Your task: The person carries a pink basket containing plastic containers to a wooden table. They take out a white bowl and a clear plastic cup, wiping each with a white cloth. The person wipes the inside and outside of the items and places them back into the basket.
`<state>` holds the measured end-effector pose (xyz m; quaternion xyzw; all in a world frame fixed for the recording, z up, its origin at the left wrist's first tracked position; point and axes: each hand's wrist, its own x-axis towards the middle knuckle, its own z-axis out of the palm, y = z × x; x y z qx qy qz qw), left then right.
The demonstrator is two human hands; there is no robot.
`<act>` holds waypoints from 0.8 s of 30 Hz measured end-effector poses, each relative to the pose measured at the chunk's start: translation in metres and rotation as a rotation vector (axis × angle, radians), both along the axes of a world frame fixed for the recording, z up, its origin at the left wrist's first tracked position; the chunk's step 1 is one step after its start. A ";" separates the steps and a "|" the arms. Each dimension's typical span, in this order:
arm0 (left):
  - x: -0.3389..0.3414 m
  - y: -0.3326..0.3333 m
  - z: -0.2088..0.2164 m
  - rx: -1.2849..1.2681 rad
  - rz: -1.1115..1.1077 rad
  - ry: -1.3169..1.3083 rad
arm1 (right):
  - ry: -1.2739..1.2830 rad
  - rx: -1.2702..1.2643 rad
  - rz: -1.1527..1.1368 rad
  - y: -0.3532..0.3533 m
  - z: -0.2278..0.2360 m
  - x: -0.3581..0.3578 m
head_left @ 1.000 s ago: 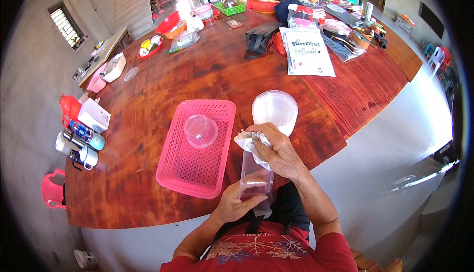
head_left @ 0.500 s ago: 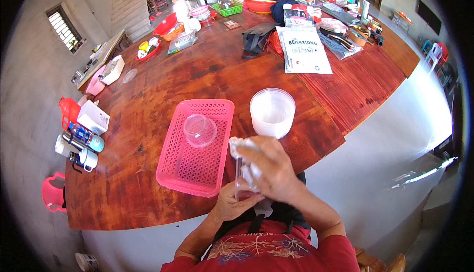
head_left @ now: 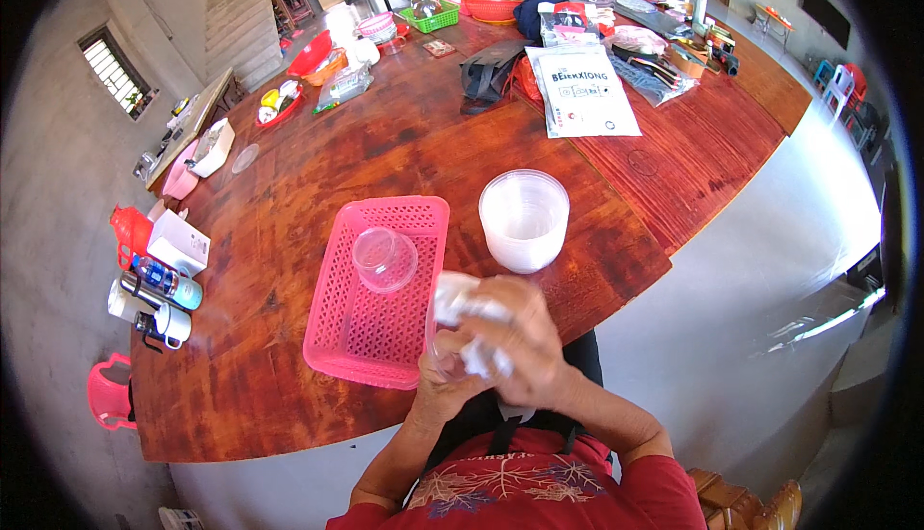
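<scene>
Just beyond my lap, my left hand (head_left: 446, 393) grips a clear plastic container (head_left: 442, 355), which is partly hidden behind my fingers. My right hand (head_left: 525, 345), slightly blurred, is closed on a crumpled white cloth (head_left: 456, 299) and presses it against the container. To the left of my hands is a pink perforated basket (head_left: 332, 337) with one clear round plastic tub (head_left: 385, 260) inside it. Beyond my right hand stand nested translucent round tubs (head_left: 525, 222) on the table.
The brown wooden table (head_left: 231, 366) ends close to my body. At its left edge are a white box (head_left: 179, 243), bottles and a white mug (head_left: 173, 324). Farther back lie a white printed bag (head_left: 583, 92), a dark bag (head_left: 491, 77), a green basket (head_left: 430, 17) and several colourful basins.
My right hand has shifted slightly left and down with the cloth, which now covers more of the container's upper part. The container has tilted in my left hand. The view has shifted a little.
</scene>
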<state>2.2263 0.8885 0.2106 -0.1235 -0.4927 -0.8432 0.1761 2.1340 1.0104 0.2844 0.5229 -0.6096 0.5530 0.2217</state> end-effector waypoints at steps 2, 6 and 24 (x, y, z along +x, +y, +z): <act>-0.005 -0.002 0.006 0.053 0.061 -0.264 | 0.204 0.127 0.031 0.001 0.001 0.015; 0.002 -0.011 0.003 -0.241 0.041 -0.229 | 0.237 0.148 -0.048 0.002 0.011 0.005; -0.025 0.005 0.041 0.369 0.028 -0.095 | 0.009 0.045 -0.295 0.003 -0.053 0.023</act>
